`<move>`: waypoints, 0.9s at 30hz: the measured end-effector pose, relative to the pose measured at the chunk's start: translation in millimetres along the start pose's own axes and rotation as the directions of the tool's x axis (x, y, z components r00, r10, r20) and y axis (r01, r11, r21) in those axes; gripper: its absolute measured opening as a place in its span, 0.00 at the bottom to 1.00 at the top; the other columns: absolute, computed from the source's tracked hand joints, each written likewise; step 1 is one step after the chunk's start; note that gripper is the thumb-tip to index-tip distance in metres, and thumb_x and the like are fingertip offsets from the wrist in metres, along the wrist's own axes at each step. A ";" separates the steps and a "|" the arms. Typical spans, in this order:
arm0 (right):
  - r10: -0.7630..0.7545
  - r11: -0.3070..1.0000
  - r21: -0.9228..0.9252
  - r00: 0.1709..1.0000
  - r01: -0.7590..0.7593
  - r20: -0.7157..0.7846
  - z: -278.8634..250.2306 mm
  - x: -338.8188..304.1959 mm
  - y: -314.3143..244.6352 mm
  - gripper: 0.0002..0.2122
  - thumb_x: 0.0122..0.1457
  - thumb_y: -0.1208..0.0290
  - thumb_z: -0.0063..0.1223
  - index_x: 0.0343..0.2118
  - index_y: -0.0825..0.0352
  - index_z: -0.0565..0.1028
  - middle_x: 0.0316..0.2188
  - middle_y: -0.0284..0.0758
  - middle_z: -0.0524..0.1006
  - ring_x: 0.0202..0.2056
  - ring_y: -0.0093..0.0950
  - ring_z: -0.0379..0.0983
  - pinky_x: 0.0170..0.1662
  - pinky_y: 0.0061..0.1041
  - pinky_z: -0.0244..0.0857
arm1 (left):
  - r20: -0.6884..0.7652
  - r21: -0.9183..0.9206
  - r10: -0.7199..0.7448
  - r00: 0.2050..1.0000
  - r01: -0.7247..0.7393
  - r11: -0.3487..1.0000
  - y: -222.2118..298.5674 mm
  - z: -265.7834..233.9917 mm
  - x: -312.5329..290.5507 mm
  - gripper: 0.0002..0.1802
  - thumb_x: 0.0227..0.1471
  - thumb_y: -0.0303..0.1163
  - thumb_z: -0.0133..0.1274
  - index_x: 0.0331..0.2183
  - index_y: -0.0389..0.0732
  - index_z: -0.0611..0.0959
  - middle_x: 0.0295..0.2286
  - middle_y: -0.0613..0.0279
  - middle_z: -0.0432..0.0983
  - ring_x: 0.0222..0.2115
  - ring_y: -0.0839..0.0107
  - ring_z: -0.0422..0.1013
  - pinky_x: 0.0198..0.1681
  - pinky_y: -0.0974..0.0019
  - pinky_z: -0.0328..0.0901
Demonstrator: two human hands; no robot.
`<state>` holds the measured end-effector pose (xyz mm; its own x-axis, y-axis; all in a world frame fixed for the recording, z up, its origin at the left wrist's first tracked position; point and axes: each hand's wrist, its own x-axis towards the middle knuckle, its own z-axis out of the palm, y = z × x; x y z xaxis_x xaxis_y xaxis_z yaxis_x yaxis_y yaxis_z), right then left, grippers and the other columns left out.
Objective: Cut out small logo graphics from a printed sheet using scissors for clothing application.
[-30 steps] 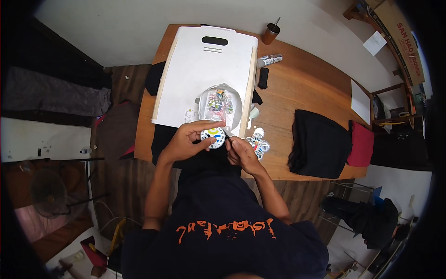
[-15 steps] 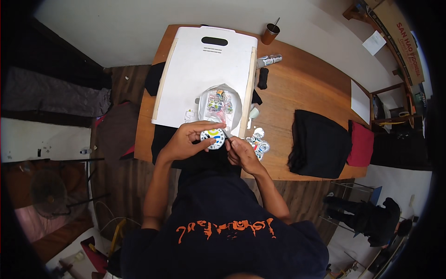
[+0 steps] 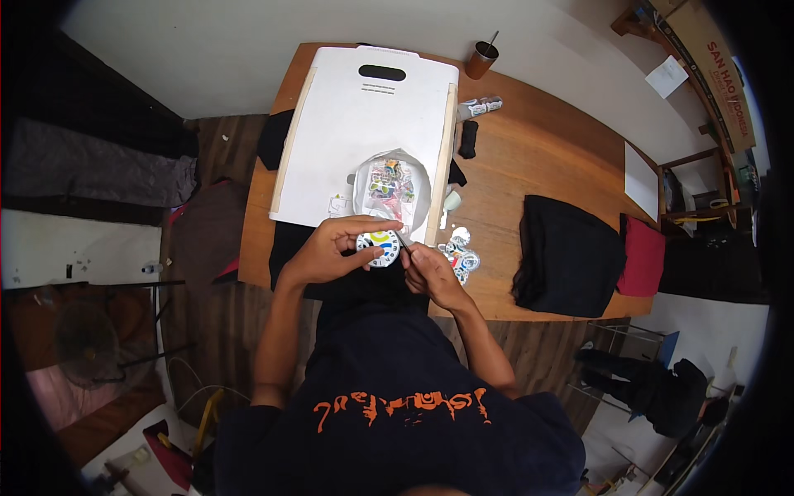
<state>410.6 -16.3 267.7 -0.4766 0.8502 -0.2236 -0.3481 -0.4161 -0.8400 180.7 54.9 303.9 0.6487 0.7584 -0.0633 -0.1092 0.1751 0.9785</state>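
My left hand (image 3: pixel 329 255) is closed on a round white sticker (image 3: pixel 380 250) with yellow and blue shapes and dark marks round its edge. Its thumb lies across the sticker's face, fingers behind and above. In my right hand (image 3: pixel 435 275) is a small thin-bladed tool (image 3: pixel 404 240), pinched, its tip against the sticker's upper right edge. My fingers hide its handle, so its exact kind is unclear. Just beyond both hands, a white bag (image 3: pixel 427 186) stands open with colourful printed stickers (image 3: pixel 387 182) inside. To the right of my right hand lies a pile of cut stickers (image 3: pixel 461 257).
Under the bag is a white board (image 3: pixel 331 124) with a handle slot, on the wooden table (image 3: pixel 504 182). Folded black cloth (image 3: pixel 566 256) and red cloth (image 3: pixel 642 256) lie right. A brown cup (image 3: pixel 482 59) stands at the back. A person in dark clothes (image 3: pixel 653 388) is at lower right.
The sticker has turned slightly in my left hand. My hands stay in nearly the same place. The person at lower right has shifted a little.
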 end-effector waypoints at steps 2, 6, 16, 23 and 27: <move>0.001 1.000 -0.011 1.000 -0.001 -0.007 0.4 -0.4 -0.1 0.16 0.73 0.56 0.36 0.35 0.65 0.67 0.16 0.22 0.55 0.16 0.14 0.48 0.21 0.17 0.45 | 0.010 0.006 -0.002 1.000 0.002 1.000 0.7 -0.2 0.1 0.26 0.53 0.14 0.56 0.54 0.34 0.77 0.53 0.50 0.74 0.40 0.77 0.75 0.32 0.78 0.74; 0.013 1.000 0.009 1.000 -0.013 -0.007 -4.1 -0.9 7.3 0.16 0.73 0.56 0.36 0.36 0.65 0.67 0.16 0.22 0.55 0.17 0.14 0.48 0.21 0.17 0.44 | 0.013 0.008 -0.013 1.000 0.013 1.000 3.4 0.9 0.1 0.25 0.53 0.14 0.56 0.54 0.33 0.77 0.53 0.50 0.74 0.40 0.77 0.75 0.32 0.78 0.74; 0.011 0.999 0.036 1.000 -0.012 0.023 -18.9 -10.1 3.6 0.17 0.71 0.55 0.41 0.37 0.67 0.68 0.15 0.22 0.55 0.15 0.13 0.48 0.21 0.17 0.43 | -0.054 -0.019 0.007 0.999 -0.008 1.000 0.7 1.0 -2.5 0.26 0.56 0.15 0.54 0.56 0.35 0.75 0.54 0.52 0.73 0.43 0.77 0.73 0.34 0.76 0.72; -0.202 0.979 -0.063 0.950 0.193 -0.239 -15.6 1.7 2.7 0.21 0.72 0.54 0.33 0.47 0.71 0.68 0.17 0.25 0.59 0.18 0.19 0.55 0.24 0.19 0.53 | -0.037 -0.018 -0.018 0.999 0.017 1.000 -3.0 1.9 -2.8 0.26 0.57 0.17 0.54 0.57 0.35 0.74 0.55 0.51 0.72 0.44 0.76 0.73 0.35 0.76 0.72; -0.210 0.970 -0.176 0.938 0.166 -0.275 -9.5 10.2 -2.9 0.19 0.70 0.56 0.41 0.49 0.69 0.69 0.22 0.22 0.60 0.23 0.16 0.57 0.29 0.15 0.54 | -0.024 -0.013 -0.002 1.000 0.002 1.000 -7.6 4.2 -3.9 0.26 0.57 0.17 0.54 0.57 0.34 0.74 0.55 0.51 0.72 0.44 0.77 0.73 0.36 0.76 0.72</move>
<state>414.4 -3.3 263.1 -0.1521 0.9738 -0.1689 -0.2745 -0.2058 -0.9393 182.1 47.9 297.5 0.6303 0.7732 -0.0701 -0.1177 0.1844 0.9758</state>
